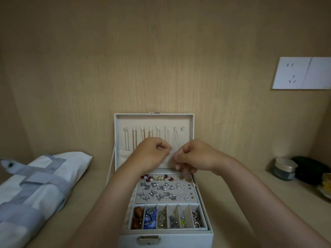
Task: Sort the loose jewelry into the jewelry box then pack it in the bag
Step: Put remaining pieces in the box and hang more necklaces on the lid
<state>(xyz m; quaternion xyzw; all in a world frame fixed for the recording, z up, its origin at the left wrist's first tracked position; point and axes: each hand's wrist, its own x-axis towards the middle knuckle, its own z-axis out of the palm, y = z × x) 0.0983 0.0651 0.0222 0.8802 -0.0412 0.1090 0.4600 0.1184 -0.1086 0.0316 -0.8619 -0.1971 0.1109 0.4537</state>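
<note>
The pale grey jewelry box [206, 217] stands open in front of me, its lid [154, 122] upright with several necklaces hanging from hooks. Both hands are raised at the lid's lower pocket [125, 156]. My left hand [152, 154] has its fingers curled in, pinching at the pocket's edge. Beside it, my right hand [193, 156] pinches the same edge; a thin chain may lie between the fingers, too small to tell. Earrings and brooches [161, 190] fill the tray, and several front compartments [166, 219] hold beads and rings. The white and blue-grey bag [35, 190] lies at the left.
A wooden back wall rises behind the box, with a white socket plate [302, 76] at the right. A small jar with a metal lid [284, 169], a dark round object [309, 169] and a dish [326, 188] sit at the right of the light tabletop.
</note>
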